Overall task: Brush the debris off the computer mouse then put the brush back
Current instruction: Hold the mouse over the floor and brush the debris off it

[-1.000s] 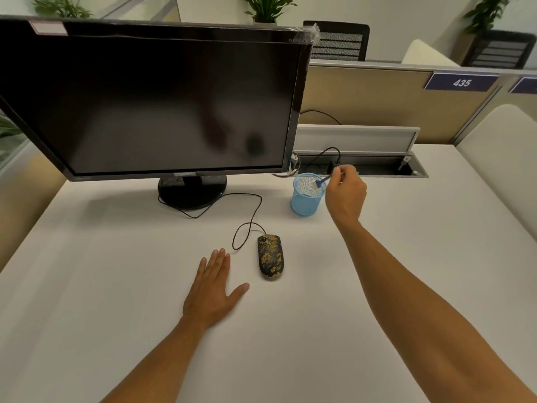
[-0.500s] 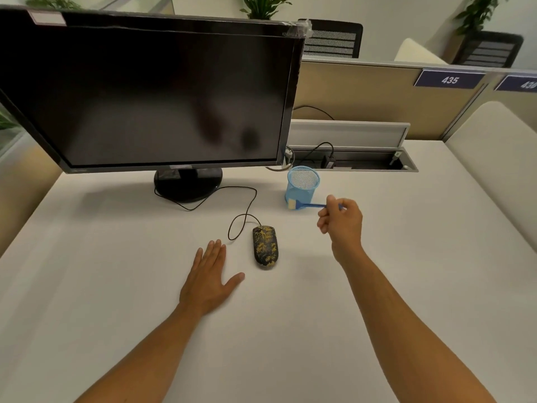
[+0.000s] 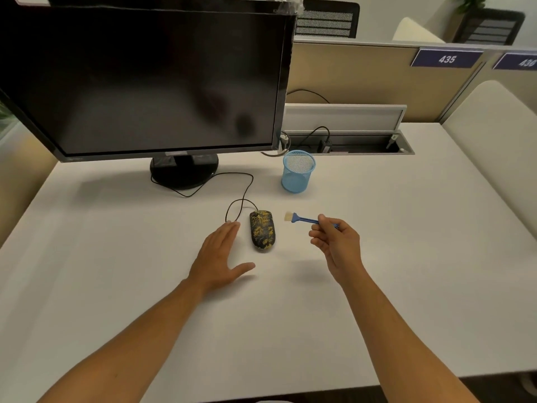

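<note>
Monitor (image 3: 151, 80), dark, stands at the far left of the white desk (image 3: 406, 257) on its round base; position on the desk unchanged from the earlier frames. Its cable (image 3: 244, 193) runs forward in a loop to the mouse.

Left hand (image 3: 216, 257) lies near the desk surface, fingers straight and together, thumb spread, holding nothing. It sat flat and a little apart from the mouse half a second ago; its fingertips now reach up beside the mouse's left edge, just short of touching.

Mouse (image 3: 262, 230), dark with yellow speckles, rests on the desk in the same place, between the two hands.

Brush (image 3: 302, 219), blue handle with pale bristles, is held level just right of the mouse, bristles pointing left toward it, not touching. One second ago it was at the cup's rim; half a second ago, in front of the cup.

Blue mesh cup (image 3: 297, 175) stands behind, well apart from the brush.

Right hand (image 3: 337, 239) pinches the brush handle between thumb and curled fingers, lower and nearer than before.
</note>
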